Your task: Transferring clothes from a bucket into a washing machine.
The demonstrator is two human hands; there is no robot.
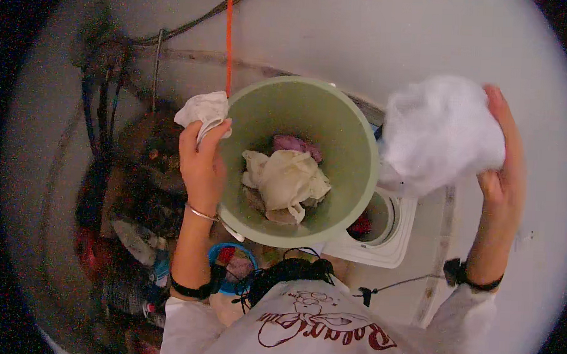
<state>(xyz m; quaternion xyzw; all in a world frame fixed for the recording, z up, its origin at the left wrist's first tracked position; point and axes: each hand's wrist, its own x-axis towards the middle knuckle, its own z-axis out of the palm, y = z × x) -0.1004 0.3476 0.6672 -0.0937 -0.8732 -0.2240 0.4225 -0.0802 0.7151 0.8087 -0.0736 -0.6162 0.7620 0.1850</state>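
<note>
In front of me is a pale green bucket (354,180) with a wide round mouth. At its bottom lie a crumpled cream cloth (288,179) and, partly under it, a purple cloth (296,145). My left hand (201,166) is at the bucket's left rim, with a small white cloth (206,108) pinched between thumb and fingers. Off to the right, my right hand (501,139) grips a large bundled white cloth (444,134), blurred at its edges. Most of the right fingers are hidden behind that bundle.
Below the bucket's right side, a white washing machine (399,248) has a round opening with something red inside. A blue-rimmed basin (218,250) holds red and pinkish items. An orange cord (229,37) hangs by the left rim. Dark cables (176,32) and dim clutter fill the left.
</note>
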